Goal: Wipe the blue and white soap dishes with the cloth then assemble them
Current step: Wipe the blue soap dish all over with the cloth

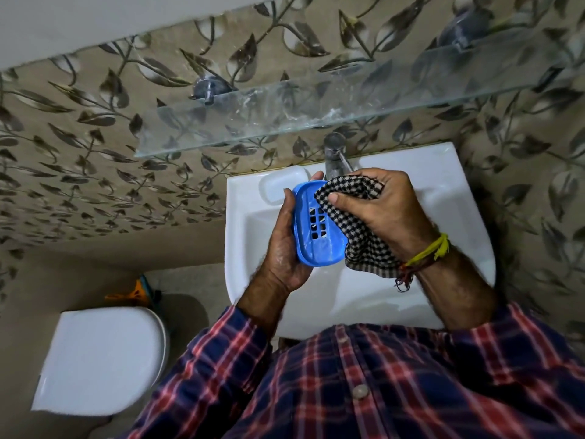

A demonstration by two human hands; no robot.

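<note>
My left hand (281, 248) grips the blue soap dish (316, 245) by its left edge, holding it over the sink with its slotted inside facing up. My right hand (380, 207) clutches a black-and-white checked cloth (364, 245) and presses a fold of it against the dish's upper right rim. The rest of the cloth hangs down under my right wrist. The white soap dish (281, 182) lies on the sink's back left ledge, partly hidden behind my left fingertips.
The white sink (459, 198) sits below my hands, with a metal tap (335, 153) at its back. A glass shelf (285, 122) juts from the leaf-patterned wall above. A closed white toilet (101, 359) stands to the left.
</note>
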